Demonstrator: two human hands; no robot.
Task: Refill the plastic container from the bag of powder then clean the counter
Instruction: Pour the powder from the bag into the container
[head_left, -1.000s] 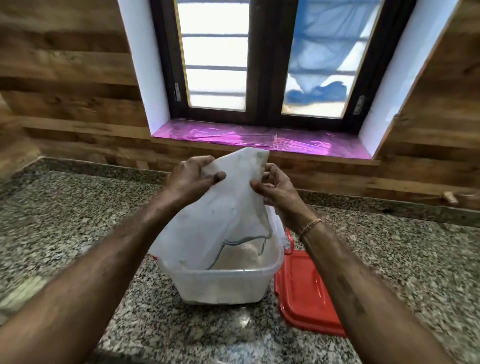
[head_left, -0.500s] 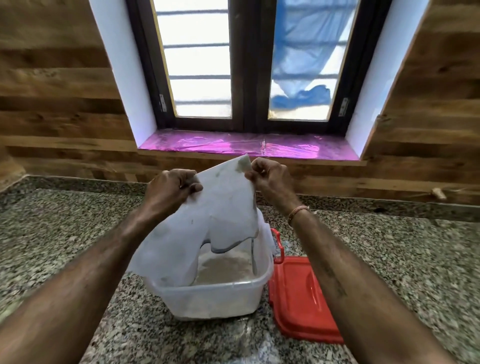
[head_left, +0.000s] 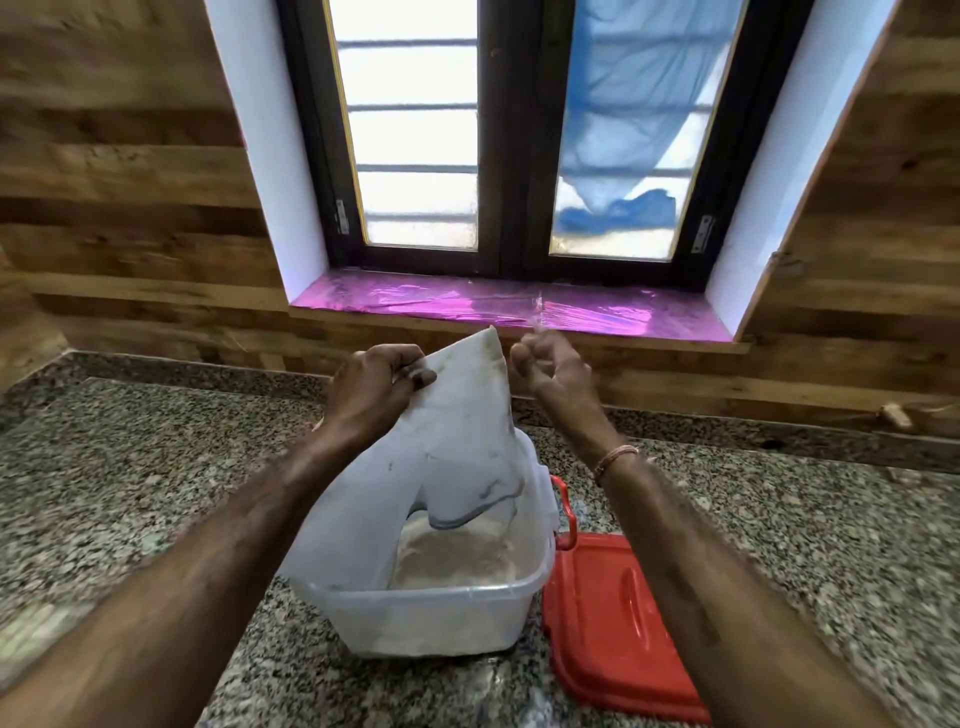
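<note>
A translucent white plastic container (head_left: 441, 618) stands on the granite counter (head_left: 130, 493) with pale brown powder (head_left: 452, 558) inside. A limp white powder bag (head_left: 462, 431) hangs upside down over it, its mouth drooping into the container. My left hand (head_left: 374, 389) pinches the bag's raised bottom edge. My right hand (head_left: 550, 369) hovers just right of the bag's top corner, blurred, fingers loosely curled and apart from the bag.
The container's red lid (head_left: 618, 629) lies flat on the counter right beside the container. A wood-panelled wall and a window with a shiny pink sill (head_left: 519, 306) run behind the counter. A small object (head_left: 893, 415) rests at the far right on the backsplash ledge.
My right hand has let go of the bag's top corner and moved slightly right. The left hand keeps holding the bag up, and more powder shows in the container.
</note>
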